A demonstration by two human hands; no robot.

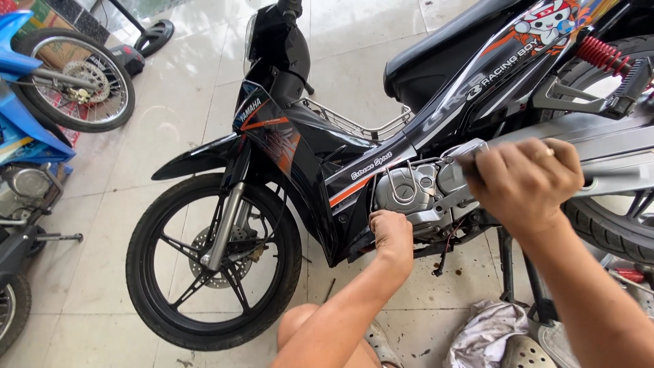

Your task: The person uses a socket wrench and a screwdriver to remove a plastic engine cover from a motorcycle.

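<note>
Pale floor tiles (pixel 170 116) run under everything, glossy and marked with dark spots near your knee (pixel 300 327). Closest to you lie a crumpled rag (pixel 484 334) and a perforated clog (pixel 524 353) beside the stand (pixel 507 262).

Your left hand (pixel 392 235) is curled shut at the lower edge of the black fairing (pixel 300 157), just beside the engine (pixel 409 191); what it pinches is hidden behind the fingers, so you cannot tell whether it holds a fastener or only presses the panel. Your right hand (pixel 524 180) is closed around a dark, slim tool (pixel 466 165), blurred, its tip touching the engine's upper cover.

Risks, as a judgement: the tool's tip could slip off the cover and scratch the fairing or strike your left hand, which sits close below. A loose small part could drop onto the tiles and roll under the front wheel (pixel 214 262). The bike leans on its stand, so a hard push sideways could rock it.

Farther off, the basket (pixel 357 126) sits ahead of the seat (pixel 443 58), a red shock spring (pixel 603 54) shows at the rear, and a blue motorbike (pixel 27 116) stands at the left edge.
</note>
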